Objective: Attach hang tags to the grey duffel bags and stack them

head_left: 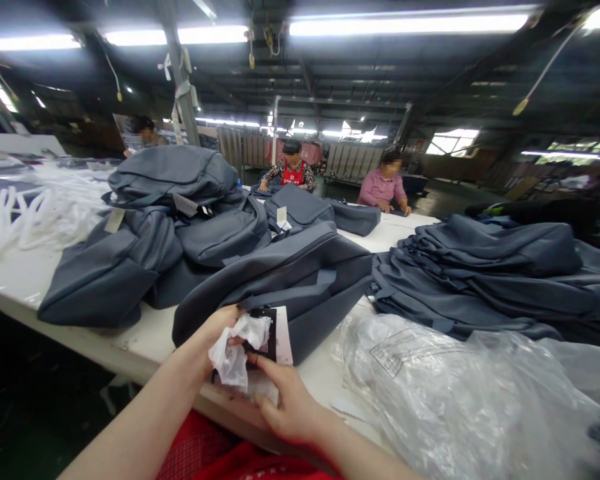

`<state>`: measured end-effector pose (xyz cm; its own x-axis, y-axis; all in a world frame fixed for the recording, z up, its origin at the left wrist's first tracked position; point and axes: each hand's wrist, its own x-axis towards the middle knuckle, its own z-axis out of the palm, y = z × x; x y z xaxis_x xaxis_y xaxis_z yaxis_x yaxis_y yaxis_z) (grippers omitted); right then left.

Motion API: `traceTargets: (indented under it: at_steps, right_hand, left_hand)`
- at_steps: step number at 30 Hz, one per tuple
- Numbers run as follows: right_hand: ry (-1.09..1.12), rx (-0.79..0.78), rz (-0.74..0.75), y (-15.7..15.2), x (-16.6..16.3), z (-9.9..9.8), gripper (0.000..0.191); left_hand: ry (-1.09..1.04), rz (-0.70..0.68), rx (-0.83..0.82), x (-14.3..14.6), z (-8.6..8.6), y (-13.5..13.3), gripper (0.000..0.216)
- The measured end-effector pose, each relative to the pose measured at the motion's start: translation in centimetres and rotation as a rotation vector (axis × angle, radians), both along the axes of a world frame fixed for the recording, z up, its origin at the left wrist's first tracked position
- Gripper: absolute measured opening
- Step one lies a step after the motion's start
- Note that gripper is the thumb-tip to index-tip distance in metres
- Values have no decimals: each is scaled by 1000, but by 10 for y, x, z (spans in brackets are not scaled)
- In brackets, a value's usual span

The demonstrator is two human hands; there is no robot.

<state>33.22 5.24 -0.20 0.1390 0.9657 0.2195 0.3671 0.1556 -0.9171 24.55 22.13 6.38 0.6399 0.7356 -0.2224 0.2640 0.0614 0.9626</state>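
Crumpled white film [233,360] is gripped in the left hand [223,330]; the right hand [293,400] is held at the hang tag [284,335], its grip unclear. The navy zippered bag [325,300] is laid near the front edge of the worktable [155,330]. The tag could be creased if tugged against the film; the bag could be tipped off by a nudge

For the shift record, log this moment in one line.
left hand: holding crumpled white material | right hand: at black-and-white tag | nearest bag: on white table
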Motion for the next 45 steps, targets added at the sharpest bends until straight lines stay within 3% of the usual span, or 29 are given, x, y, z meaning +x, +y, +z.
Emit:
traceTargets:
  at_steps: [2,4,8,10,13,14,15,19,24,27,31,36,42,45]
  right_hand:
    - [-133,1,-72,-7,-5,-1,69]
    - [-178,19,-173,-10,-6,-6,63]
    - [-164,120,-264,-9,1,-10,52]
    - [-91,129,-231,-7,4,-9,53]
    - [117,115,-163,-5,3,-10,55]
    - [199,119,-133,-3,2,-11,55]
    - [280,130,-97,-2,1,-13,56]
    - [526,167,29,2,-5,-14,57]
    - [618,117,-21,5,-9,-13,65]
    - [779,107,22,7,-9,-13,71]
    - [827,125,-9,7,-3,-9,62]
    - [855,115,-86,4,3,-5,52]
    - [865,66,-61,5,3,-16,56]
    - [868,23,-79,4,5,-27,55]
  left_hand:
    - [-49,-60,-65,0,3,-5,50]
    - [-92,-137,-16,-4,6,-7,51]
    - [52,-205,513,-24,12,-3,49]
    - [191,-81,736,-40,16,1,45]
    - [352,318,965,-63,21,1,31]
    - [372,385,995,-68,21,-2,27]
    - [379,368,990,-70,20,-7,25]
    - [294,-61,793,-60,3,-39,19]
    - [129,-4,557,-33,-30,-67,22]
    - [34,-88,387,-29,-39,-66,21]
    - [166,-150,594,-37,-36,-52,21]
    - [562,26,889,-45,-23,-34,19]
    - [453,163,926,-41,-19,-33,34]
    - [441,167,927,-43,-24,-33,31]
